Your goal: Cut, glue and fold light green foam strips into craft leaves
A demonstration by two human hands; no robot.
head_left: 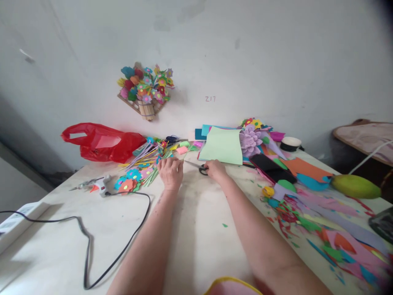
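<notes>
My right hand [215, 170] is closed on the black handle of a pair of scissors [202, 169], whose blades lie low over the table and point left toward my other hand. My left hand [170, 171] has its fingers curled together; whatever is in them, if anything, is too small to make out. Just beside it are thin paper stems [150, 177] and blue, pink and orange paper flowers [134, 175]. Behind the scissors lies a pale green sheet [221, 144] on top of other coloured sheets.
Left stand a glue gun [102, 185] with a black cord [146, 209] and a red plastic bag [107, 143]. Right are a phone [272, 167], a roll of tape [290, 143], a green-yellow fruit [356, 186] and scattered paper scraps [344, 246]. A flower basket [146, 108] hangs on the wall.
</notes>
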